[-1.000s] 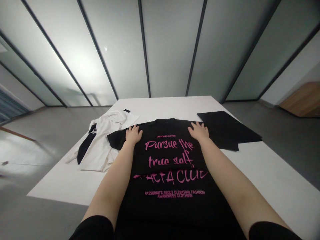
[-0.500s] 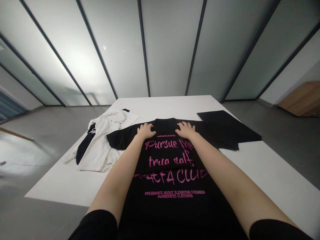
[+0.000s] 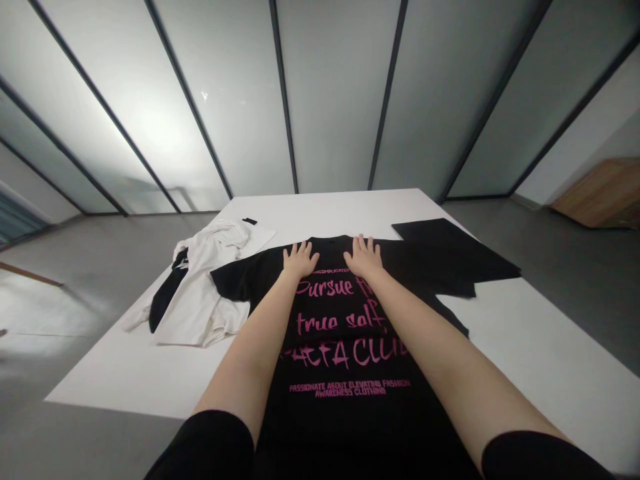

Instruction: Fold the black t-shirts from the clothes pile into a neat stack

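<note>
A black T-shirt (image 3: 325,307) with pink lettering lies spread on the white table, its collar at the far end and its sleeves out to both sides. My left hand (image 3: 301,260) rests flat on its upper left chest, fingers spread. On the upper right chest lies my right hand (image 3: 364,257), also flat with the fingers apart. Both hands press on the cloth near the collar and hold nothing. My forearms cover parts of the shirt's sides. The nearer lettering and the black cloth I wear merge at the bottom of the view.
A crumpled white garment (image 3: 205,287) lies at the left of the white table (image 3: 330,207), with a dark piece (image 3: 167,300) beside it. Folded black cloth (image 3: 450,243) is at the right, touching the T-shirt's sleeve. Frosted glass panels (image 3: 330,93) stand behind.
Both hands have moved slightly inward and toward the collar. Their fingers, curled on the cloth before, are now stretched flat. The T-shirt stays in place.
</note>
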Motion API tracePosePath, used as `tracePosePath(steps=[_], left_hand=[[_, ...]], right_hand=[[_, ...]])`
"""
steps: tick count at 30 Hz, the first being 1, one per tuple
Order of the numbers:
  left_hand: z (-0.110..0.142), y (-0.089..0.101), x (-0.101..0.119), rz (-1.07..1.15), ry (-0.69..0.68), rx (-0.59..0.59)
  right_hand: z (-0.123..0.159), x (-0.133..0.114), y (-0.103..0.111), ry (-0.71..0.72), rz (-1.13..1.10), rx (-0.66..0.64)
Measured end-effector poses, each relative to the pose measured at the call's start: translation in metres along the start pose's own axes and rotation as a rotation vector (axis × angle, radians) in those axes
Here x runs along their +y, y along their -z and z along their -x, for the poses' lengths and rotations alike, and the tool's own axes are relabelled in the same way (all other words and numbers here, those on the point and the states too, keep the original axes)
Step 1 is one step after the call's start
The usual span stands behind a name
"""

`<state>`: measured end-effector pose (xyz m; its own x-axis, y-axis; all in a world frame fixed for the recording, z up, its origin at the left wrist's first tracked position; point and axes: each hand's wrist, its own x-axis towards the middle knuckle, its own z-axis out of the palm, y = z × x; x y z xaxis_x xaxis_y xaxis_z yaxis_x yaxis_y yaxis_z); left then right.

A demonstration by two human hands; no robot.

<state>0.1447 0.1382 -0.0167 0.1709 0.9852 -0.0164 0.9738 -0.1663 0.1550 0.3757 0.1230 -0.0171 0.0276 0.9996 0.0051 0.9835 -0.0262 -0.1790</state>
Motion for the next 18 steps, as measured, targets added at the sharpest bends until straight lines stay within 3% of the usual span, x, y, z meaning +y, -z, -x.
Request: tracePosePath(steps=[2,7,12,15,18], left_hand=[[0.004,0.001,0.003,0.016,0.064,0.022],[0.021,0.002,0.000,0.035,0.305,0.259],[0.031,0.014,-0.029,0.036,0.293,0.163],[0.034,0.017,-0.037,0.036,0.304,0.222],[0.037,0.013,-0.033,0.017,0.302,0.244]], right_hand=[[-0.001,0.001,0.002,-0.005,-0.005,-0.041],[0.000,0.007,0.003,0.025,-0.079,-0.015],[0.007,0.024,0.003,-0.092,-0.205,0.135],[0.010,0.043,0.007,-0.224,-0.193,0.185],[0.011,0.059,0.011,-0.311,-0.169,0.156]])
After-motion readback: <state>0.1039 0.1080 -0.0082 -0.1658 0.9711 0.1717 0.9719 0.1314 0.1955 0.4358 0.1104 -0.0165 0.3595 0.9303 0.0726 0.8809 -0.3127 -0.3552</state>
